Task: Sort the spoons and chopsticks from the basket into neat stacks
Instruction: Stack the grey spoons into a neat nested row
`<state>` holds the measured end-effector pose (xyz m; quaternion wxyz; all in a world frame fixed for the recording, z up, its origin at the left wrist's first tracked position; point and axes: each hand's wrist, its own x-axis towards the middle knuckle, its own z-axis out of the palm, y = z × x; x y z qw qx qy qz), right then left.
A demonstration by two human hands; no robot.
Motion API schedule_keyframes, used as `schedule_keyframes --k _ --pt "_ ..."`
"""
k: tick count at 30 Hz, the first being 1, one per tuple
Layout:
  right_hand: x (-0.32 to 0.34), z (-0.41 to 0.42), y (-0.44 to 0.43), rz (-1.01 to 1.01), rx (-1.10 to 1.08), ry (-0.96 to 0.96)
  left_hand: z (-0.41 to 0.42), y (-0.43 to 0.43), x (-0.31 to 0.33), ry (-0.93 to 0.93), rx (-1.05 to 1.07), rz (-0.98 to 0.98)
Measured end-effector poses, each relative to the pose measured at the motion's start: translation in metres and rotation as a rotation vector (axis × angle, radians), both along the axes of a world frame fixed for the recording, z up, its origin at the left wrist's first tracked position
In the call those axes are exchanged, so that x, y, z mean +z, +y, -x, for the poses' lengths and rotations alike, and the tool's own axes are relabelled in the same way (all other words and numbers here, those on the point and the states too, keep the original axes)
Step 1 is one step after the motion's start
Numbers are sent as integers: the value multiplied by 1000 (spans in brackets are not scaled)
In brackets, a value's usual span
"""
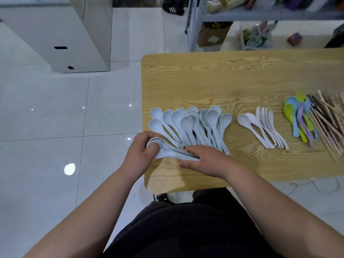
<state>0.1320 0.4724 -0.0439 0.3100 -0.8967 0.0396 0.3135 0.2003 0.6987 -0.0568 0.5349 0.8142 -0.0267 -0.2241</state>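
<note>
Nested stack of pale-blue plastic soup spoons (168,152) at the 7 o'clock corner of the pale wooden worktop (223,81).
Left hand (141,151) curls round the bowls, right hand (206,161) pinches the handles; an uneven squeeze could splay the stack.

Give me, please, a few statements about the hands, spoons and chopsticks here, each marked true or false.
1. The left hand and right hand both hold a nested stack of pale blue spoons. True.
2. The white spoons lie left of the loose blue spoons. False: they lie to their right.
3. The chopsticks lie beside the coloured spoons. True.
4. The coloured spoons stand in a cup. False: they lie flat on the table.
</note>
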Motion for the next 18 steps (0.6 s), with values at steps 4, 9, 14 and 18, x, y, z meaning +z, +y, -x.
schedule_keyframes --k 4,9,14,18 --pt "16 8 -27 -61 -136 -71 7 -24 23 57 -15 80" --pt "30 1 -86 148 18 -282 10 -74 37 381 -2 259" --pt "22 -3 -138 158 211 -541 12 -146 47 441 352 270" --pt "16 -9 -178 76 216 -422 18 -185 51 259 419 203"
